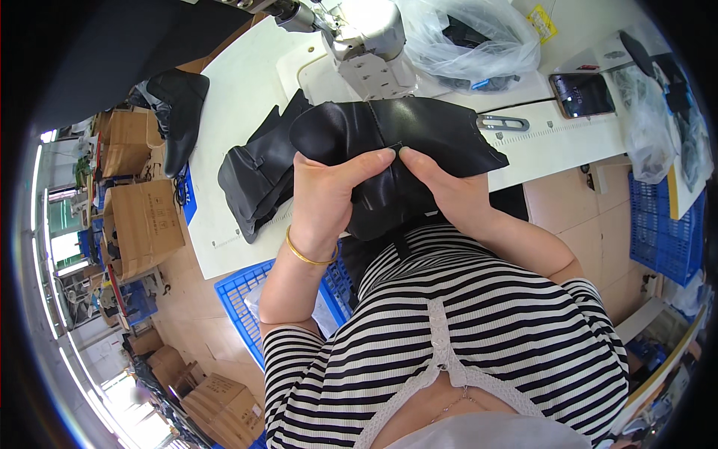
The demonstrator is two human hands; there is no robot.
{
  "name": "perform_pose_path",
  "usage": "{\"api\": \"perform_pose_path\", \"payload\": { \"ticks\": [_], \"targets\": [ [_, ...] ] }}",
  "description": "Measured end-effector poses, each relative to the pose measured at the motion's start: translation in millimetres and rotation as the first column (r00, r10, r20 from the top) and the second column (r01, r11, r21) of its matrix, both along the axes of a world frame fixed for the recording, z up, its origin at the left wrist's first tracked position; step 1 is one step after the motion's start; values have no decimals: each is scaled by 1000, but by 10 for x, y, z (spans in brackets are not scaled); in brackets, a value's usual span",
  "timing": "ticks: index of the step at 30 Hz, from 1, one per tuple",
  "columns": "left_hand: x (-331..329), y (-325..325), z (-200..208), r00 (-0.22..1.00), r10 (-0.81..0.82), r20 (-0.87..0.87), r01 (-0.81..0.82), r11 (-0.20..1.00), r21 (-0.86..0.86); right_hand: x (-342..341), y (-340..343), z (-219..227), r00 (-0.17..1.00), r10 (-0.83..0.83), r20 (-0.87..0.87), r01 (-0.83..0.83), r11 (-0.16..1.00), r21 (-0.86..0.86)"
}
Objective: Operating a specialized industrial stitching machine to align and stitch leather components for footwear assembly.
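Note:
In front of me, both hands hold a black leather boot upper (441,123) with a seam running down its middle. My left hand (321,183) grips it from the left, and my right hand (452,191) from the right. The two thumbs lie on top, their tips almost meeting at the seam; the other fingers are hidden beneath the leather. Just beyond the piece stands the sewing machine head (370,56). More black leather pieces (250,183) lie on the white table to the left, partly tucked under the held upper.
A finished-looking black boot (183,112) is at the table's left edge. Farther back are a clear plastic bag (471,49), a phone (583,96) and a slotted metal plate (503,123). Blue crates (243,288) stand below the table, and cardboard boxes (146,224) at left.

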State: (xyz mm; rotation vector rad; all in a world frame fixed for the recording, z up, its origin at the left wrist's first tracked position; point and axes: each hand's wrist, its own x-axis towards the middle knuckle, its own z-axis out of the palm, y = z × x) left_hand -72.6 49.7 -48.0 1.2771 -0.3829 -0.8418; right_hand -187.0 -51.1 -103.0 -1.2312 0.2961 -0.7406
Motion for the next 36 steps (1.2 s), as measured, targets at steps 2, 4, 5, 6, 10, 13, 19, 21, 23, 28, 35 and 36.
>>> {"api": "perform_pose_path", "payload": {
  "ticks": [2,4,5,6,10,13,19,21,23,28,35,36],
  "targets": [
    [-21,-24,-7,1000,-1,7,1,1000,-11,-2,-1,-22,999,-22,-25,22,1000,10],
    [-27,-38,-20,1000,-3,14,3,1000,-22,6,-8,-13,1000,-24,-12,25,999,42],
    [-26,-38,-28,997,37,-63,-38,999,-23,10,-11,-8,1000,-26,2,25,997,74],
    [-24,-38,-39,987,76,-140,-80,997,-20,12,-15,-17,1000,-27,4,27,997,76],
    [35,4,-61,976,66,-208,-73,997,-22,4,-30,-53,999,-53,4,53,999,0],
    [62,28,-64,990,3,-144,-7,1000,-27,-4,-20,-38,998,-62,7,62,998,-3],
    [-31,-31,17,1000,-1,11,0,999,41,-47,-15,-36,1000,-14,-25,14,1000,-26],
    [-40,-35,6,1000,14,26,-16,998,54,-45,-9,-37,1000,-12,-29,11,1000,-7],
    [-44,-42,-15,998,28,56,-27,1000,-12,-42,-5,-43,1000,-12,-29,12,1000,-17],
    [-31,-34,-16,997,1,79,2,1000,-30,-46,1,-27,999,-5,-42,7,999,38],
    [18,-39,-21,978,72,-198,-74,997,-4,2,-3,12,998,-57,-14,58,995,84],
    [30,-33,-12,978,70,-196,-72,997,-4,5,-7,6,998,-59,-12,60,995,83]
  ]
}}
